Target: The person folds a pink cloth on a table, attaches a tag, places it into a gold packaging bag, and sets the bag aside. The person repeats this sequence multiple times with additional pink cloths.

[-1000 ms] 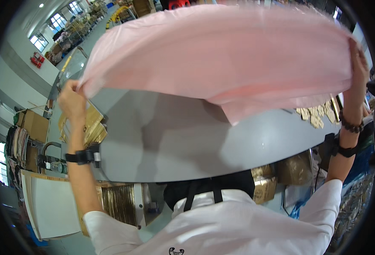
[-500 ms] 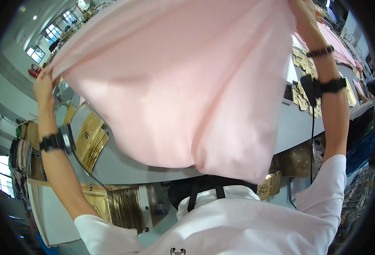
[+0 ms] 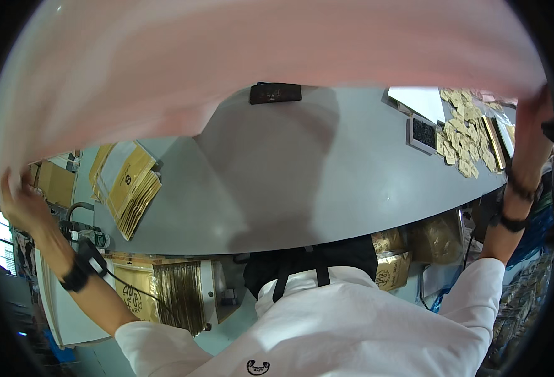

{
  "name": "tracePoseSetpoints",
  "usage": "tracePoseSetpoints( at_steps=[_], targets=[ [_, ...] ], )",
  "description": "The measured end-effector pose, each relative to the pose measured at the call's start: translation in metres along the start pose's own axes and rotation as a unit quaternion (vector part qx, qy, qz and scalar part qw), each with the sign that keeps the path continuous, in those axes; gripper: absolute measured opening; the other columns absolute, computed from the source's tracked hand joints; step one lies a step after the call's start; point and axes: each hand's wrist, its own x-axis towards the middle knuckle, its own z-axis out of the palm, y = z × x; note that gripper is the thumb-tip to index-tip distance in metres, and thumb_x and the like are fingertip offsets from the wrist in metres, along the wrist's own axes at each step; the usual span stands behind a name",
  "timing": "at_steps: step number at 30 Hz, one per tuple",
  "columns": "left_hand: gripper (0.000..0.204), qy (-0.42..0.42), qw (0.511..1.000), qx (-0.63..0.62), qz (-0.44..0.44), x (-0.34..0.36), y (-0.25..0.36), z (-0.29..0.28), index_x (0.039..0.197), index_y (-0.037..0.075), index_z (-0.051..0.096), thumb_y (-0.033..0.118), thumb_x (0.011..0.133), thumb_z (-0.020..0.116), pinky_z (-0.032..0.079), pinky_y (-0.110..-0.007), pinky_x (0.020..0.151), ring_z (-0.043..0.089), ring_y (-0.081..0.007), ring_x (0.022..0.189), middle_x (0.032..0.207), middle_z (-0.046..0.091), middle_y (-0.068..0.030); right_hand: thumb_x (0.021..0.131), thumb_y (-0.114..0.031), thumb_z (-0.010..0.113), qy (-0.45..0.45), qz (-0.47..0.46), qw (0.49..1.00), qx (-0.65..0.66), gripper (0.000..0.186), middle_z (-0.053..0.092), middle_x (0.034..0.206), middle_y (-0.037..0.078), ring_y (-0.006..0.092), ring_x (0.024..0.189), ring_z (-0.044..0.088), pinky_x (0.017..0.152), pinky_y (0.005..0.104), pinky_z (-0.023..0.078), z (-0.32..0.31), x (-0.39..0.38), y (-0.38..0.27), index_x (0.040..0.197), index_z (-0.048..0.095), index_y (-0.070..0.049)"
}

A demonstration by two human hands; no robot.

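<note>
A wide sheet of pink fabric point(image 3: 227, 50) billows across the upper part of the view, raised above the table and smeared by motion. At the far left my left hand point(image 3: 27, 204) is closed on its edge, fingers pinched at the cloth. My right hand point(image 3: 536, 125), at the far right rim, is up against the fabric's other side; its fingers are dim and partly hidden, but the cloth is held up there. Dark bands circle both wrists. Under the lifted cloth lies a flat dark case point(image 3: 276, 93) on the grey table point(image 3: 365, 176).
A fanned stack of gold packages point(image 3: 129, 188) lies on the table's left. To the right are a small box of black bits point(image 3: 423, 134), many beige tags point(image 3: 462, 138) and a white sheet point(image 3: 418, 102). Beneath the near edge sit more gold bags point(image 3: 179, 295). A bottle point(image 3: 92, 237) stands at left.
The pink fabric has swung up and away from me, uncovering the tabletop and dark case. My hands have spread farther apart and sit lower in the view.
</note>
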Motion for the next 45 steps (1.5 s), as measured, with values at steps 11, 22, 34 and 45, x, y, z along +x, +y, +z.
tracePoseSetpoints(
  at_steps=[11, 22, 34, 45],
  targets=[
    [0.021, -0.4, 0.791, 0.182, -0.426, -0.259, 0.01, -0.059, 0.083, -0.002, 0.068, 0.013, 0.094, 0.059, 0.044, -0.028, 0.064, 0.058, -0.0119, 0.071, 0.077, 0.064, -0.006, 0.111, -0.026, 0.058, -0.262, 0.302, 0.916, 0.005, 0.036, 0.064, 0.078, 0.004, 0.0119, 0.065, 0.053, 0.059, 0.0278, 0.042, -0.026, -0.263, -0.028, 0.087, 0.064, 0.0],
    [0.033, -0.473, 0.779, 0.251, -0.327, -0.294, -0.17, 0.044, 0.122, -0.004, 0.073, 0.021, 0.101, 0.069, 0.053, -0.028, 0.079, 0.065, -0.0117, 0.086, 0.094, 0.074, -0.0046, 0.107, -0.033, 0.063, -0.474, 0.432, 0.761, -0.095, 0.038, 0.074, 0.075, 0.003, 0.0087, 0.069, 0.068, 0.064, 0.0286, 0.054, 0.074, -0.26, 0.112, 0.093, 0.076, 0.0],
    [0.039, -0.348, 0.837, 0.175, -0.385, -0.268, -0.271, 0.246, 0.117, -0.003, 0.074, 0.028, 0.094, 0.078, 0.051, -0.031, 0.079, 0.063, -0.0131, 0.087, 0.096, 0.072, -0.0051, 0.092, -0.034, 0.078, -0.292, 0.466, 0.819, -0.162, 0.035, 0.077, 0.093, 0.008, 0.0149, 0.076, 0.07, 0.071, 0.0324, 0.056, 0.261, -0.229, 0.293, 0.112, 0.076, -0.004],
    [0.037, -0.269, 0.879, -0.041, -0.39, -0.29, -0.165, 0.063, 0.135, -0.004, 0.064, 0.003, 0.099, 0.069, 0.044, -0.033, 0.109, 0.059, -0.0186, 0.13, 0.138, 0.065, -0.0093, 0.101, -0.011, 0.072, -0.336, 0.416, 0.827, 0.172, 0.011, 0.067, 0.108, -0.003, 0.0071, 0.104, 0.059, 0.094, 0.026, 0.047, 0.085, -0.235, 0.16, 0.109, 0.067, -0.005]
  ],
)
